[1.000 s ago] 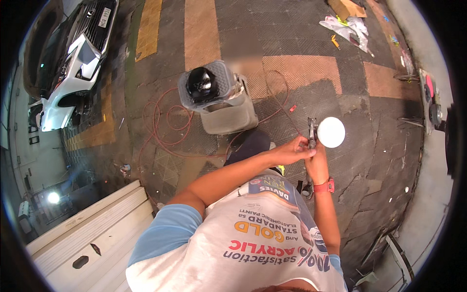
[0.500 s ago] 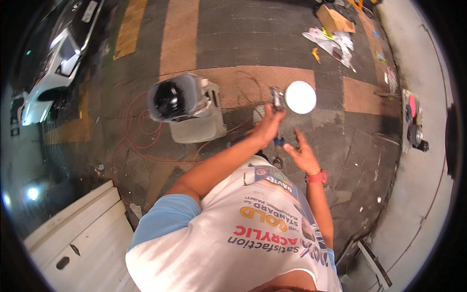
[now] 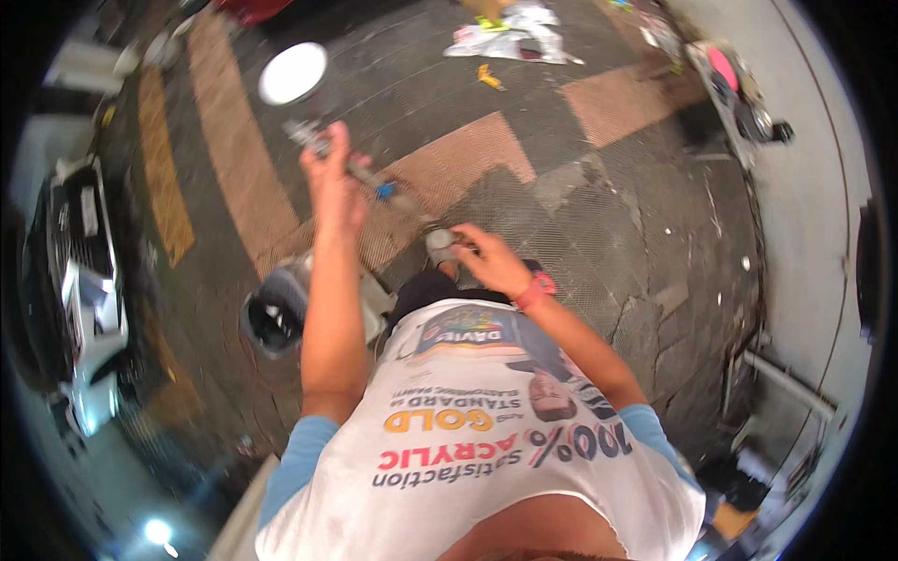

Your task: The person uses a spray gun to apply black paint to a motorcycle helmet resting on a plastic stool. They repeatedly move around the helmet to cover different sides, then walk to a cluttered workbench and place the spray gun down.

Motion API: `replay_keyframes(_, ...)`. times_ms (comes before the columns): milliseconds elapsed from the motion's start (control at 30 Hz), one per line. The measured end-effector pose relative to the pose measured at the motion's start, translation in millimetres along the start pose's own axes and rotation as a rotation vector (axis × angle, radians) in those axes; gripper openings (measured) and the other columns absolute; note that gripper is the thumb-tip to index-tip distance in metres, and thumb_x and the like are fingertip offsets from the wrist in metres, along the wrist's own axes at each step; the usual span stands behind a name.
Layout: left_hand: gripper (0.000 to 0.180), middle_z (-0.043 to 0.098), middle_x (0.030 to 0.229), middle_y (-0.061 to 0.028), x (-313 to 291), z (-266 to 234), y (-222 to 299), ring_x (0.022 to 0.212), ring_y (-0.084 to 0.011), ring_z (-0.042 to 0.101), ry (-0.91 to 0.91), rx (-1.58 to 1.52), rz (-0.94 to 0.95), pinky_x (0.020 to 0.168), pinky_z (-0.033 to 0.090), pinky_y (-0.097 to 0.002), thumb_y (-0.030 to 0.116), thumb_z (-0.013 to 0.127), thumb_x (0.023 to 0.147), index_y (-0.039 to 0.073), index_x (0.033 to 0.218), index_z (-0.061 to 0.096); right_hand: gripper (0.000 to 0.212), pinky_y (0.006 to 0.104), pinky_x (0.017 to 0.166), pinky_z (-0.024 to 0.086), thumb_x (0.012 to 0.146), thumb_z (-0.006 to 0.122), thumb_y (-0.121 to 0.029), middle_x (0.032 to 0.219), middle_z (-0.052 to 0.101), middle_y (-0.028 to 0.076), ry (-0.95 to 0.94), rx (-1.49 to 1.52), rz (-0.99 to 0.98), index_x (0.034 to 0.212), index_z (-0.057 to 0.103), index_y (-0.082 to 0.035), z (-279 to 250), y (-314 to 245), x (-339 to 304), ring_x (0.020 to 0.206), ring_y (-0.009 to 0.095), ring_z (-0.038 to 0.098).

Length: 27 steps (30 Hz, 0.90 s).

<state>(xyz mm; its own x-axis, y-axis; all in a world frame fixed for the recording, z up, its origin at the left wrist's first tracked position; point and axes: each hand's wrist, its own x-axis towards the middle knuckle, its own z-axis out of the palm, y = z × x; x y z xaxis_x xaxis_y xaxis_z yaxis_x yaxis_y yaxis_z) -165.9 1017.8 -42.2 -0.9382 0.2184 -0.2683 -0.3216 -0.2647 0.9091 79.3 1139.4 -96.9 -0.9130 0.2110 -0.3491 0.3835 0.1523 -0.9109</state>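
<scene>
Silver-grey parts form the body of a spray gun [image 3: 303,134], at 11 o'clock from the person's white shirt [image 3: 468,411]. From where I stand, the left hand [image 3: 336,185] has its grip wrapped around this body. A round white cup [image 3: 293,73] sits just beyond it, also at 11 o'clock; blur hides the join. The stem [image 3: 363,174] carries a blue collar [image 3: 385,190] and slants toward the right hand [image 3: 492,260], at 12 o'clock. That hand's fingers curl beside the stem's lower end; I cannot tell whether its grip grasps anything. Handling: treat the tool as stiff and probably top-heavy, with the cup at its far end. Hold the body below the cup; steady the stem second. Smooth surfaces may slip. Guard the cup, likely the more fragile part.
</scene>
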Motion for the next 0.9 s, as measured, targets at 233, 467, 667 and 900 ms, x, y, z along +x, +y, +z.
replay_keyframes(233,0.026,0.046,0.076,0.0029,19.0,61.1,11.3,0.067,-0.0096,0.044,0.231,-0.076,0.181,0.058,0.041,-0.0266,0.033,0.064,0.104,0.014,0.111,0.047,0.034,0.0472,0.069,0.05,0.099,0.064,-0.039,0.084,0.068,0.02,0.245,-0.063,-0.256,0.114,0.065,-0.009,-59.4,-11.2,22.3,0.079,0.038,0.068)
replay_keyframes(467,0.036,0.031,0.07,0.0046,-2.8,164.9,11.1,0.064,-0.0087,0.033,0.193,-0.085,0.265,0.055,0.031,-0.0253,0.046,0.058,0.105,0.011,0.109,0.048,0.039,0.0427,0.057,0.046,0.101,0.062,-0.041,0.066,0.063,0.017,0.178,0.045,-0.318,0.099,0.067,-0.002,-164.9,-4.7,12.9,0.061,0.03,0.063)
replay_keyframes(667,0.047,0.026,0.072,0.0049,-33.6,261.9,-1.9,0.063,-0.0078,0.028,0.046,-0.082,0.301,0.054,0.026,-0.0228,0.054,0.06,0.101,0.01,0.114,0.05,0.034,0.0345,0.058,0.043,0.102,0.061,-0.033,0.066,0.057,0.009,0.152,0.476,-0.352,0.099,0.067,0.0,-217.1,16.7,0.0,0.062,0.012,0.052)
replay_keyframes(900,0.04,0.027,0.068,0.0051,-45.9,325.8,-25.2,0.059,-0.0088,0.029,-0.056,-0.206,0.299,0.051,0.03,-0.0234,0.045,0.065,0.1,0.01,0.115,0.052,0.028,0.0358,0.062,0.045,0.1,0.059,-0.028,0.072,0.059,0.008,0.032,0.438,-0.296,0.094,0.063,0.0,-283.6,48.2,-10.8,0.064,0.015,0.054)
